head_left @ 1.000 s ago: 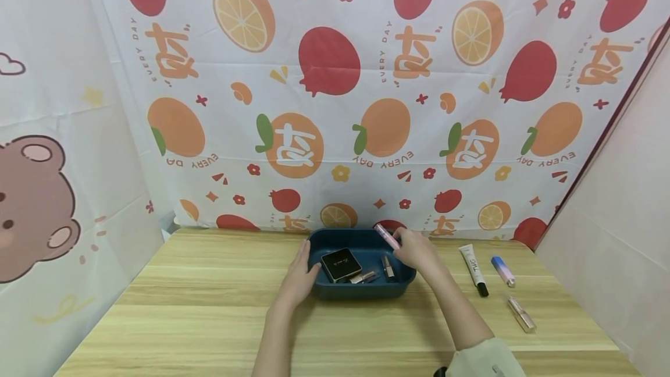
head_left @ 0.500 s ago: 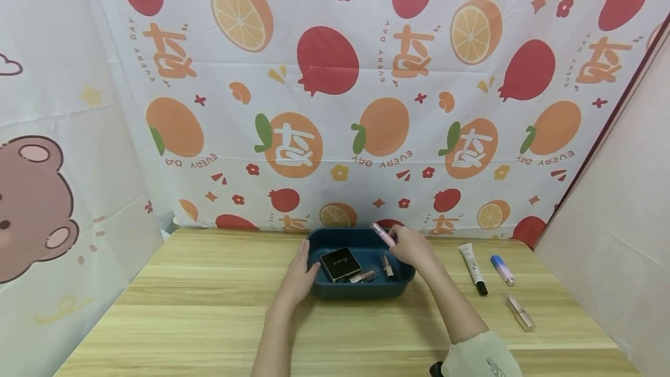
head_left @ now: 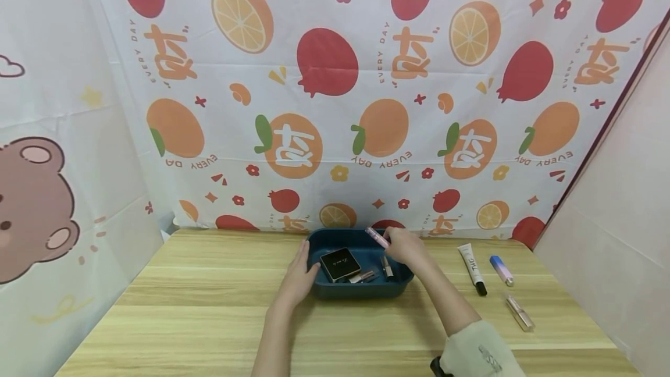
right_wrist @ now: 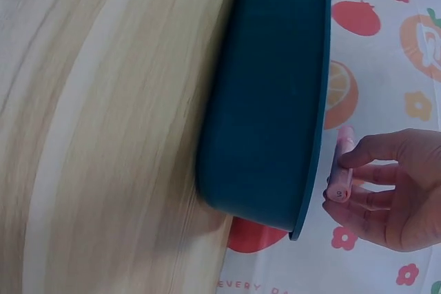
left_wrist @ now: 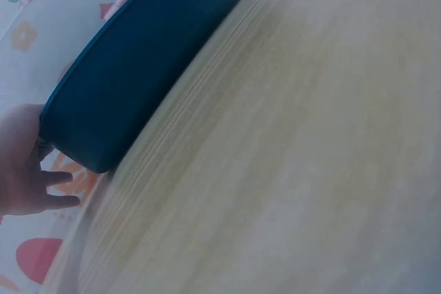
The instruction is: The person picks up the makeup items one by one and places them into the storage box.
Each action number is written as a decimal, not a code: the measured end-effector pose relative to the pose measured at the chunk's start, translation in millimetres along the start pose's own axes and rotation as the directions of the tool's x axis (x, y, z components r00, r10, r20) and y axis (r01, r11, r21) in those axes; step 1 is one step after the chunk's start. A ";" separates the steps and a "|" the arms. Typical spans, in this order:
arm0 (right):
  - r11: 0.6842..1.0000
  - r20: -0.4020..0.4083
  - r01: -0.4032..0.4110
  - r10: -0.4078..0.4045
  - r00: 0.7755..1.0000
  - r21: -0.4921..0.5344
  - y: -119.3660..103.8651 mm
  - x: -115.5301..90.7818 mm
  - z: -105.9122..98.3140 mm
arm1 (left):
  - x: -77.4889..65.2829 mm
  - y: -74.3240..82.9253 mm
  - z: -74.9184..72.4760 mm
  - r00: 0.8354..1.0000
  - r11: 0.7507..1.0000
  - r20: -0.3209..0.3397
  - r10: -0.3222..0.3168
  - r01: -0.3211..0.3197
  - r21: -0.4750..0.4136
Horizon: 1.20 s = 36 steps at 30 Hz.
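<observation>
Near edge, to the right of the basin: a pale sleeve on the right arm, cut off by the lower border, with a dark object beside the cuff, too cropped to identify. Farther in, right of the basin, a gold tube lies on the wood-grain table. The basin, dark teal with rounded corners, rests on the table. At its left end, the left hand touches the wall with fingers extended, the thumb spread toward the near corner of the rim. Inside the basin, on the left, lies a black square compact, its lettering too small to read; it partly covers small cosmetic items at the near wall. A small gold-and-dark tube lies in the right part of the basin. Above the basin's right half, the right hand pinches a pink tube between thumb and fingertips, the grip closed to the tube's width; its height over the rim is perhaps slight, but hard to judge. Right of the basin, apart from it, lie a white tube with a black cap and a blue-to-pink stick. Behind the basin hangs a fruit-print cloth.
</observation>
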State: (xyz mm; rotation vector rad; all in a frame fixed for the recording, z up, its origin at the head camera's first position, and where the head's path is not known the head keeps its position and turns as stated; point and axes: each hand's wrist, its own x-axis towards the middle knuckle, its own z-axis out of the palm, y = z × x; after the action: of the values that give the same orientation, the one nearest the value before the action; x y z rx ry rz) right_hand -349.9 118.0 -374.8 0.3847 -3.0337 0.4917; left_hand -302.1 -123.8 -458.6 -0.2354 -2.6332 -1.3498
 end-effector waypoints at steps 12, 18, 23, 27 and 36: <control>1.000 0.064 0.018 -0.017 0.998 -0.015 -3.6 9.6 9.1 | -1.2 0.7 -0.8 1.000 1.000 0.000 0.004 -0.004 0.001; 1.000 0.120 0.011 -0.013 0.993 0.020 -4.4 14.5 15.2 | -1.0 -0.8 0.3 1.000 1.000 -0.003 0.001 -0.001 0.003; 1.000 0.135 0.013 -0.012 0.991 -0.008 -5.6 17.8 18.2 | -0.9 -1.7 0.8 1.000 1.000 -0.007 0.006 -0.006 0.002; 1.000 0.143 0.023 -0.022 0.989 -0.007 -8.6 19.4 18.9 | -1.2 -1.7 0.7 1.000 1.000 -0.014 0.016 -0.016 0.001; 0.998 0.157 0.045 -0.038 0.987 -0.037 -13.4 18.5 19.6 | 0.2 -1.8 1.2 1.000 1.000 -0.005 0.000 0.000 0.001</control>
State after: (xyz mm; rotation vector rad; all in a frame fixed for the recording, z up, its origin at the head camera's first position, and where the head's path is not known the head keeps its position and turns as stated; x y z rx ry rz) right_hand -364.6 95.1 -387.8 0.5065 -3.1728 0.4154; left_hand -302.8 -123.9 -460.6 -0.2316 -2.6300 -1.3480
